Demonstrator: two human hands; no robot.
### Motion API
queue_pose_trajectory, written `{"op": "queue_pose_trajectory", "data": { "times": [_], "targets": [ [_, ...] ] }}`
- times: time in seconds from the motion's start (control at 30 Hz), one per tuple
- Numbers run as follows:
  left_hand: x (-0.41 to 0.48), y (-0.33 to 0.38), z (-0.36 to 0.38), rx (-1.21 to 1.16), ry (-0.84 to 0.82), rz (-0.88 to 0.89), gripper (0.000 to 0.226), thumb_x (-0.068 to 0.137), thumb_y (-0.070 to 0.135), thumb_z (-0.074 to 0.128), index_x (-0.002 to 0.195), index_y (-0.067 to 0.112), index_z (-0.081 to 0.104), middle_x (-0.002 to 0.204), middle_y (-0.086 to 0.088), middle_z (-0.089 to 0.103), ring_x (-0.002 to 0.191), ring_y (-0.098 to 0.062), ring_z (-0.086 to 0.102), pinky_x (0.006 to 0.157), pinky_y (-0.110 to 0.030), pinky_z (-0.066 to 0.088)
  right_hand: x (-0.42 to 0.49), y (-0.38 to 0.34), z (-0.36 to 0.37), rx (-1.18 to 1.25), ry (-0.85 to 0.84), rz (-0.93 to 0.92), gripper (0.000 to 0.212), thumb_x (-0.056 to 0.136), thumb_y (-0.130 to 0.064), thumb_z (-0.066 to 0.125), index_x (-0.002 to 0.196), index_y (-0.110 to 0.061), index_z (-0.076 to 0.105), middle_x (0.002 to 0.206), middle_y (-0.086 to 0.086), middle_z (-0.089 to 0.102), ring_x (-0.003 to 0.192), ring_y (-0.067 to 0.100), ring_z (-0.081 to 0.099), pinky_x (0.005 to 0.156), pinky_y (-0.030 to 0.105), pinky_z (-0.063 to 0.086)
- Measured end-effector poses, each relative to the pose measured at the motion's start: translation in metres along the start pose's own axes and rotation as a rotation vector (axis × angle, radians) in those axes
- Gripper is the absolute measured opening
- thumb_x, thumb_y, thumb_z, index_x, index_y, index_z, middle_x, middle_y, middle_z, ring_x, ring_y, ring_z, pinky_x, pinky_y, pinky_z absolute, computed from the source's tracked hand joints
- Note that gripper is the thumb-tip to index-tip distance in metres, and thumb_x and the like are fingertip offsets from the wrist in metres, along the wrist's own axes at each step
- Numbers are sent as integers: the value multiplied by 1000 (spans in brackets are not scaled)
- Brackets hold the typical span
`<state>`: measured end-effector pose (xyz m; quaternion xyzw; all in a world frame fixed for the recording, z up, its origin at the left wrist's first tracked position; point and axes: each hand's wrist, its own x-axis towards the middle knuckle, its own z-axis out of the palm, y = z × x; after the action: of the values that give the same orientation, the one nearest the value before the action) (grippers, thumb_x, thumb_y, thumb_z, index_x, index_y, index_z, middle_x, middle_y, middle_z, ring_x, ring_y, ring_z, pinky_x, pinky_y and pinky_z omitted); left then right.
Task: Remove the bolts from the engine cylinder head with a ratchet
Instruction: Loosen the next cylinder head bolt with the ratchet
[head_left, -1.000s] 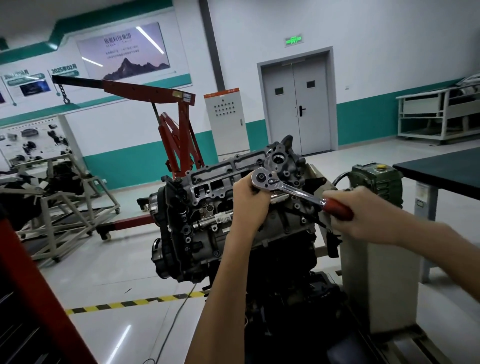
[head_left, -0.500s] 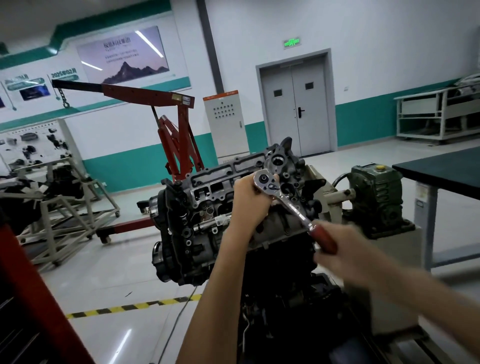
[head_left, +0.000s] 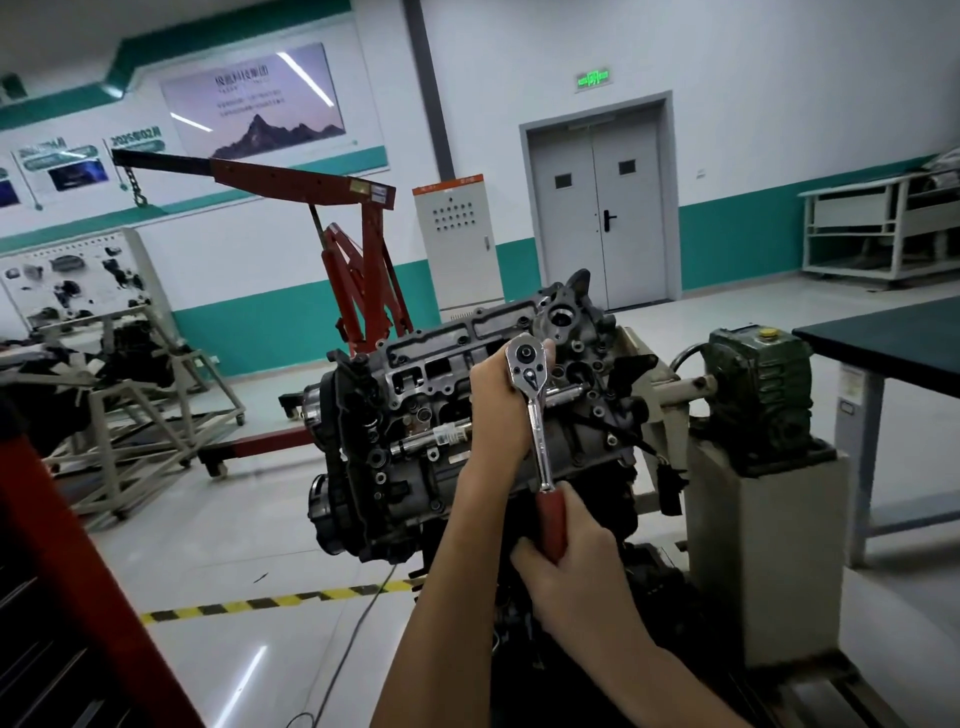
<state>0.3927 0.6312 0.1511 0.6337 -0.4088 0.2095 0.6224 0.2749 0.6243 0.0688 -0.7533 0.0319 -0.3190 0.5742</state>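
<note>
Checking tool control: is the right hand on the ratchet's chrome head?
No, the right hand holds the ratchet by its red grip; the left hand steadies the chrome head.

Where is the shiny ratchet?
The ratchet is in the head view's middle against the cylinder head, its top in the left hand, its handle gripped by the right hand.

Dim, even indoor light; wide-angle view.
You see light from above reflected as white streaks on the wall poster (head_left: 254, 98) and the glossy floor (head_left: 260, 660). Under the engine (head_left: 415, 415) it is almost black. Straight lines lean near the edges.
</note>
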Motion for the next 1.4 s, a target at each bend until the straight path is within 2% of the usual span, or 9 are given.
{"op": "queue_pose_trajectory", "data": {
  "times": [0.37,0.5,0.6,0.77,0.87,0.97,1.1,1.27,1.4],
  "targets": [
    [5,-4,-5,24,-44,-12,50,87,-6,58,53,25,36,45,15,38,52,-4,27,53,-27,26,80,-41,-152,-817,-404,-224,32,76,-2,64,73,-30,49,62,-10,57,49,4,53,52,14,44],
    [-1,-2,0,-9,7,5,51,92,6,60,54,30,36,46,16,38,51,-3,29,51,-25,27,39,-7,-108,-493,-208,-114,26,74,-3,68,77,-25,54,59,-4,54,47,7,48,49,27,46],
    [-2,-2,3,-30,25,11,51,93,11,61,56,30,32,47,16,34,51,-2,26,50,-22,25,7,-1,-52,-192,-73,-68,27,72,-5,68,70,-26,51,49,-8,50,39,2,42,43,14,36],
    [-1,-1,1,-19,4,13,50,93,11,60,56,27,31,48,16,33,53,-2,26,51,-21,25,20,-17,-41,375,-440,401,23,80,-5,63,67,-13,47,48,4,44,36,19,41,39,24,37],
    [2,-3,-4,-32,-51,-6,50,92,10,61,54,28,35,47,15,37,52,-2,29,52,-23,28,47,-21,-88,213,-549,510,25,82,-4,61,65,-15,46,46,0,37,33,11,30,32,16,27],
    [8,-5,-3,-35,-98,-34,48,88,-1,60,53,23,38,47,14,37,51,-5,28,54,-27,27,78,-37,-137,-221,-509,311,16,77,-8,66,73,-2,52,45,3,41,31,13,32,31,16,28],
    [5,-6,3,-53,-30,-18,55,86,-6,59,53,35,43,45,19,43,46,0,33,51,-15,28,78,-34,-138,-326,-438,171,19,77,-14,68,72,-1,55,46,0,49,35,14,41,33,21,34],
    [-1,-5,9,-73,24,-18,53,90,7,63,50,35,44,46,16,40,52,-2,29,52,-21,28,20,-4,-48,283,-268,262,34,84,-6,58,58,-21,42,40,-3,35,28,11,29,33,14,26],
    [0,-4,3,-70,-11,-11,51,92,12,63,55,32,35,48,15,33,56,-4,25,54,-22,26,13,-4,-8,377,-193,264,32,83,-4,53,60,-19,37,43,-1,32,30,13,27,34,16,26]
  ]
}}
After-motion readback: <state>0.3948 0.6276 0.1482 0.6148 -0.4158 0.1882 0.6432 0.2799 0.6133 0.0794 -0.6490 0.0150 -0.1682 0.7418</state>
